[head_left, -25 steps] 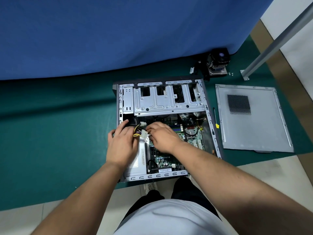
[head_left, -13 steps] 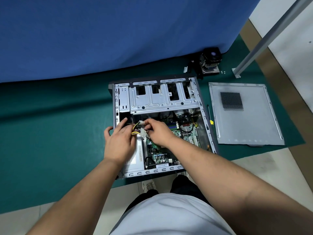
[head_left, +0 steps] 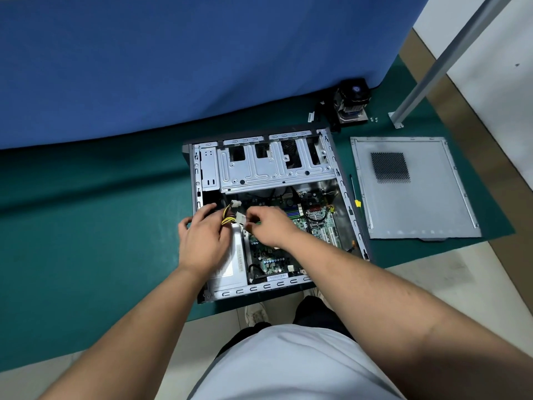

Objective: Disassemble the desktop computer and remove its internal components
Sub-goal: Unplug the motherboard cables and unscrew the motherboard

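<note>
Desktop computer (head_left: 277,215) lay on its side on the green mat, open side up, directly under and in front of both hands. Its long axis ran away from the person, with the metal drive cage (head_left: 277,168) at the far end and the power supply (head_left: 230,264) at the near left, partly under the left wrist. The left hand (head_left: 203,241) gripped a bundle of yellow and black wires (head_left: 226,216), fingers curled round them. The right hand (head_left: 268,226) pinched a white connector (head_left: 240,218) at the end of these wires, just beside the left hand's fingers; the two hands were almost touching. A second white connector (head_left: 236,204) stood a little beyond them. The motherboard (head_left: 305,223) lay to the right of the right hand and partly below it.

I judge that the step was separating the power plugs, so the pull should go along the wires, the hands moving apart. The side panel (head_left: 415,189), a screwdriver (head_left: 354,194) and the removed cooler (head_left: 353,101) lay far to the right, well apart from the hands.
</note>
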Tool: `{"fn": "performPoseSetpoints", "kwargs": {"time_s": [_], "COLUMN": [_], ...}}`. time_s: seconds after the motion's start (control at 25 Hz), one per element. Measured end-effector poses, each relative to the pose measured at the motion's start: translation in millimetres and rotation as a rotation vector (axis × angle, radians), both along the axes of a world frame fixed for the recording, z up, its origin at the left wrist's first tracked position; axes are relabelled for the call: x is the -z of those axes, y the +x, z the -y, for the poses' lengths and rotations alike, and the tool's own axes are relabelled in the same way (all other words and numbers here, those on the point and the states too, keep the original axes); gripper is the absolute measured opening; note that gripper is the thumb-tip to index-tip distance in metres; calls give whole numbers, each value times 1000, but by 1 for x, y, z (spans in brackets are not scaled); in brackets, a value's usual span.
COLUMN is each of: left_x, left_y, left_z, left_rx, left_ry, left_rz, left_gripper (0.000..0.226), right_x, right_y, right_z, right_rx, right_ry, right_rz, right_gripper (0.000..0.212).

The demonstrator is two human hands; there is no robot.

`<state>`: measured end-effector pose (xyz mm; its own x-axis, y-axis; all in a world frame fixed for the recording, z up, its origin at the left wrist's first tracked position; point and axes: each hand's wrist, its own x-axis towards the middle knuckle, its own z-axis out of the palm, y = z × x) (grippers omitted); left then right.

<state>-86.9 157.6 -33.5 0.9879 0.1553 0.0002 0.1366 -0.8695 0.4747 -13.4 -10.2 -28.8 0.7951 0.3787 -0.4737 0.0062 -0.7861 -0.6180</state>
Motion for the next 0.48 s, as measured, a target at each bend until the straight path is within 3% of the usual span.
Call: {"fn": "performPoseSetpoints", "kwargs": {"time_s": [0.28,0.4,0.48], "left_x": [-2,-3,-5], "left_y": [5,4,4], "left_z": [0,1,2], "left_rx": [14,24,17], "left_ry": [38,49,52], "left_rz": [-103,-110,-100], "left_gripper": [34,33,29], "right_x": [-10,-14,-19], "right_y": [-5,-7,-2], "right_z": [2,12,21], "right_rx": [123,18,-139], "right_ry": [262,152,-83], "right_rz": [-149,-118,14], "right_gripper": [15,21,16]}}
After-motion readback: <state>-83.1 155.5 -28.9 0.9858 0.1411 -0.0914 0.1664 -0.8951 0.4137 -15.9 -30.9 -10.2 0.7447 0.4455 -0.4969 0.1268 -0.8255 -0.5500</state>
